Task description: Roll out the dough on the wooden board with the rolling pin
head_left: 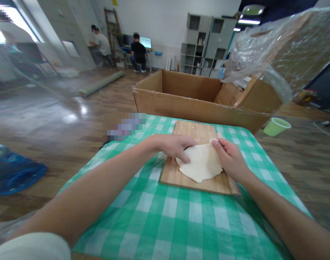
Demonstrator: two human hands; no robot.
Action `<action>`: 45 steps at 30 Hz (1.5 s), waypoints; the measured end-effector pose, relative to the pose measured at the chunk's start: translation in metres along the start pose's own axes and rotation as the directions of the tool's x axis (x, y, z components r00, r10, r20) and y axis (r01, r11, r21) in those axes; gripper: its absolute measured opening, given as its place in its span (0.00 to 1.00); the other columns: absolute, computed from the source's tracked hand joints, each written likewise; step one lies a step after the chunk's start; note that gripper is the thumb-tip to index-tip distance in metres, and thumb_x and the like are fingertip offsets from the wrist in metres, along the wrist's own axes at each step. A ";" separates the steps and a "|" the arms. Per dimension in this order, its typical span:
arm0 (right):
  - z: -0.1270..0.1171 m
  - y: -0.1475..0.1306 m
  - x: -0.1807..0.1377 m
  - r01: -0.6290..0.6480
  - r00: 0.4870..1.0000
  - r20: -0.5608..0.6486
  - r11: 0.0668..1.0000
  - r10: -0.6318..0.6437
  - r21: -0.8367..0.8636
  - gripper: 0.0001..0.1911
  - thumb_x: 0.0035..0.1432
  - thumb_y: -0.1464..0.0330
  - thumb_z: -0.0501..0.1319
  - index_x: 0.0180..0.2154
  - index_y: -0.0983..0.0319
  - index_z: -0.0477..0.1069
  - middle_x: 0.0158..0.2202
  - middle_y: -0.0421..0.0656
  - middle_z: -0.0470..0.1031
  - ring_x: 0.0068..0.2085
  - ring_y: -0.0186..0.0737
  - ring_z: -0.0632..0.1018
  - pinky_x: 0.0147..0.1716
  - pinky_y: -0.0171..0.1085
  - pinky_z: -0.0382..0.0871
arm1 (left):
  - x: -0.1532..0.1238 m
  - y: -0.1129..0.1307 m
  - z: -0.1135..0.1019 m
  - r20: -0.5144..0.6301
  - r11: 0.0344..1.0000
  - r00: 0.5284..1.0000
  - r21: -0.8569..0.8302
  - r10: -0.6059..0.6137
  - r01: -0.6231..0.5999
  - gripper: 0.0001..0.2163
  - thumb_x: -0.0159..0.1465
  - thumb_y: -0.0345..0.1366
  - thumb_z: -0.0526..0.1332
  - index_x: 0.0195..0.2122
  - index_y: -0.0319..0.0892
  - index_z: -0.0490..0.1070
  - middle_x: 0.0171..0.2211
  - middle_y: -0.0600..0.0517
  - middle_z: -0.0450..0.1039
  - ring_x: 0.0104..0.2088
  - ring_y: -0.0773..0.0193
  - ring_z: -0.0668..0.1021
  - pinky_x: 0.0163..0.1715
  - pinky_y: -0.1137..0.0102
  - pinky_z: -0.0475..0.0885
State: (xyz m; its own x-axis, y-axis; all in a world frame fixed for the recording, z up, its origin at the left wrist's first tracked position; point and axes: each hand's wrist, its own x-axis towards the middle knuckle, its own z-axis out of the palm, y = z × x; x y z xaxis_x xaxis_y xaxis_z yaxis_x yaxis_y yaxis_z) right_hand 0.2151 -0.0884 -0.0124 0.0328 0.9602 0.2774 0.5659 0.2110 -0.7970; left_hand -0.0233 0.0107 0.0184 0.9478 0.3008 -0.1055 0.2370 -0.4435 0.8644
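A flat, pale sheet of dough (201, 164) with a ragged edge lies over the wooden cutting board (171, 178). My left hand (178, 146) has its thumb on top of the dough's left side, with the fingers curled at its far left edge. At the far right corner, my right hand (231, 157) pinches the dough between thumb and fingers, and a small bit of the edge is raised there. Along the board's right side lies a wooden rod (233, 185), mostly hidden by my right hand and wrist.
A green-and-white checked cloth (165, 220) covers the table. Beyond it stands a large open cardboard box (178, 103), with plastic-wrapped material (294, 50) at its right. A light green bin (277, 126) is on the floor at right. Two people (139, 52) sit at the back.
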 end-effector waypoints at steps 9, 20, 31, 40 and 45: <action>0.007 -0.018 -0.019 0.525 0.823 0.059 0.718 -0.564 -0.456 0.11 0.70 0.64 0.61 0.50 0.62 0.75 0.49 0.53 0.77 0.51 0.54 0.76 0.55 0.55 0.71 | 0.003 -0.009 -0.009 0.080 1.000 0.997 0.000 0.002 -0.002 0.20 0.54 0.33 0.70 0.49 0.44 0.72 0.44 0.52 0.79 0.44 0.59 0.80 0.41 0.68 0.76; 0.019 -0.035 -0.033 0.683 0.724 0.432 0.648 -0.538 -0.337 0.12 0.74 0.71 0.57 0.47 0.65 0.79 0.44 0.51 0.79 0.47 0.50 0.76 0.47 0.49 0.74 | -0.003 0.005 -0.013 0.074 0.987 0.996 0.156 -0.041 0.029 0.28 0.54 0.38 0.70 0.58 0.44 0.72 0.46 0.51 0.77 0.45 0.57 0.77 0.46 0.63 0.73; 0.019 -0.040 -0.034 0.682 0.720 0.496 0.623 -0.485 -0.382 0.15 0.73 0.72 0.55 0.53 0.65 0.77 0.44 0.52 0.77 0.47 0.52 0.75 0.47 0.52 0.75 | -0.004 0.014 -0.013 0.087 0.983 0.992 0.165 -0.095 0.080 0.30 0.53 0.36 0.67 0.59 0.45 0.71 0.44 0.52 0.74 0.45 0.57 0.75 0.48 0.61 0.72; 0.019 -0.042 -0.033 0.684 0.718 0.515 0.612 -0.468 -0.397 0.11 0.70 0.74 0.57 0.44 0.66 0.78 0.42 0.51 0.77 0.44 0.52 0.75 0.44 0.51 0.74 | -0.004 0.017 -0.012 0.083 0.979 0.991 0.186 -0.106 0.089 0.30 0.51 0.35 0.66 0.58 0.45 0.70 0.44 0.52 0.74 0.46 0.57 0.75 0.50 0.61 0.73; 0.018 -0.035 -0.034 0.696 0.710 0.471 0.625 -0.523 -0.354 0.16 0.72 0.72 0.56 0.56 0.67 0.74 0.46 0.52 0.77 0.47 0.52 0.75 0.47 0.52 0.74 | -0.005 0.016 -0.013 0.080 0.978 0.991 0.187 -0.104 0.088 0.32 0.51 0.35 0.65 0.60 0.46 0.70 0.45 0.52 0.74 0.47 0.56 0.74 0.50 0.60 0.73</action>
State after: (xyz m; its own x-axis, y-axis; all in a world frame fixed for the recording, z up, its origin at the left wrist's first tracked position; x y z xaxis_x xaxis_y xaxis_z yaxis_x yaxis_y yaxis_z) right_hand 0.1793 -0.1254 -0.0043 -0.6610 0.6578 0.3611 0.6684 0.7348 -0.1151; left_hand -0.0266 0.0131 0.0393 0.9319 0.2771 -0.2339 0.3549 -0.5652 0.7447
